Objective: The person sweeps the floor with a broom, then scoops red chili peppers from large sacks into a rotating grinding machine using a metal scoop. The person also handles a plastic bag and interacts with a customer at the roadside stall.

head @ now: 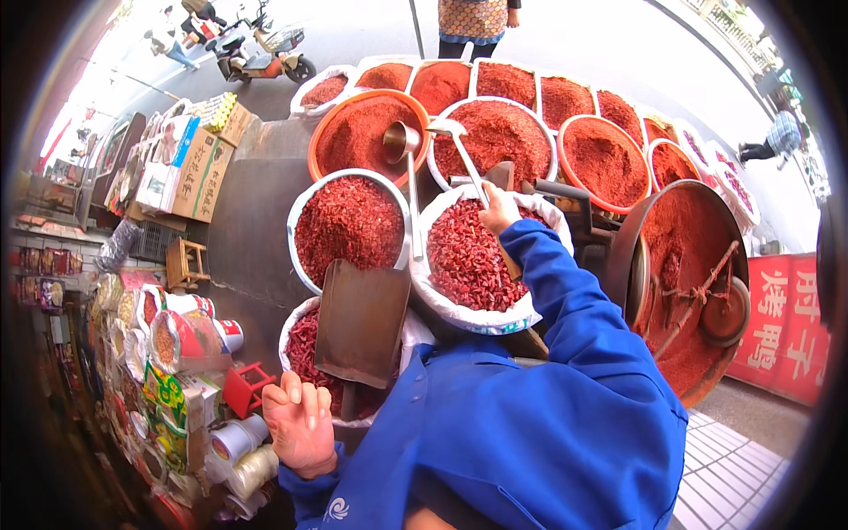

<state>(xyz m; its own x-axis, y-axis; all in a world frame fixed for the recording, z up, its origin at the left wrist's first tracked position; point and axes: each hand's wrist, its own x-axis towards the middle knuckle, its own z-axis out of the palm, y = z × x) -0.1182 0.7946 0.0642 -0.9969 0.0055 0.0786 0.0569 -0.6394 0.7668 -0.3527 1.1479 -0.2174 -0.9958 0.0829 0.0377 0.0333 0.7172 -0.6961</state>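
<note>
My right hand (500,211) grips the handle of a metal ladle (457,136), whose bowl is over a white-rimmed tub of chili flakes (513,132). Beneath that hand sits a white sack of cut dried chili pieces (467,258). Nothing is in my left hand (299,424), raised palm up with loosely curled fingers. Near it, a broad metal scoop (363,323) rests over a sack of dried red chilies (308,341). A second long-handled ladle (402,142) lies between the orange tub of chili powder (354,136) and the sack.
A round grinding mill (689,278) with red powder stands at right, beside a red sign bearing writing (782,324). Cardboard boxes (202,175), a red stool (248,389) and packaged goods (169,397) line the left. A person in an apron (472,23) stands beyond the tubs; an electric scooter (262,56) is parked behind.
</note>
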